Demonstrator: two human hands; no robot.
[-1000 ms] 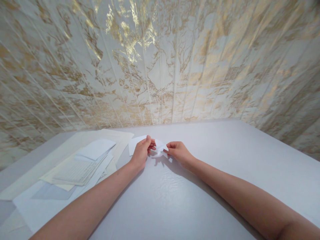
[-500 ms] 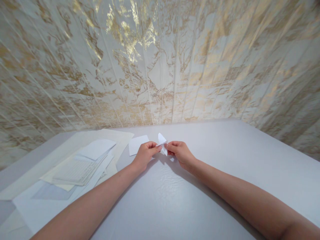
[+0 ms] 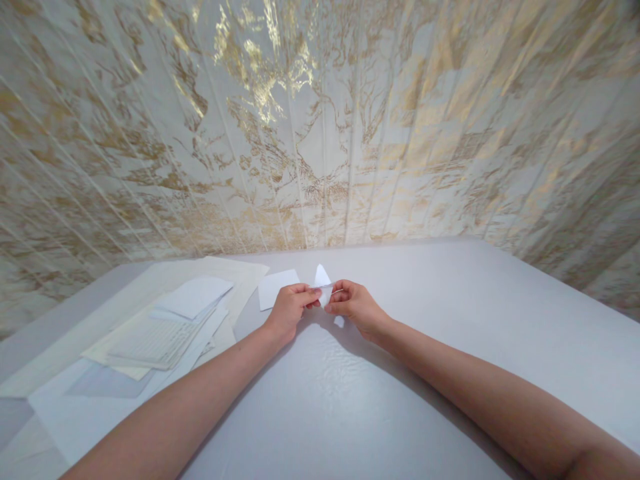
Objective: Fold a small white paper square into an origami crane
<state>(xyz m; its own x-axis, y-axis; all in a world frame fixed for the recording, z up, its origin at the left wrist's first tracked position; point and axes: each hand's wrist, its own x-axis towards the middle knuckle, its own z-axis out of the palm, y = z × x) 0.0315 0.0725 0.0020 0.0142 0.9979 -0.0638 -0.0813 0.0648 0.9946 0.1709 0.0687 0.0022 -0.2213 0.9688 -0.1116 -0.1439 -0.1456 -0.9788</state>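
Observation:
A small folded piece of white paper [image 3: 323, 275] is held up between my two hands, a little above the table. One pointed flap stands up from it. My left hand [image 3: 290, 309] pinches its left side between thumb and fingers. On the other side, my right hand [image 3: 356, 305] grips the right edge with thumb and fingertips, the fingers curled. The paper's lower folds are partly hidden by the fingertips. Just behind my left hand, a flat white sheet [image 3: 275, 285] lies on the table.
The pale table [image 3: 450, 307] reaches back to a wall [image 3: 320, 133] with gold-patterned covering. To the left lies a spread of loose papers: a folded white sheet [image 3: 195, 293] on top, a lined written sheet [image 3: 155, 341], and larger white sheets [image 3: 65, 407] beneath.
The folded paper has turned between my hands, and its upper flap now looks more pointed and upright. My right fingers have shifted on its right edge.

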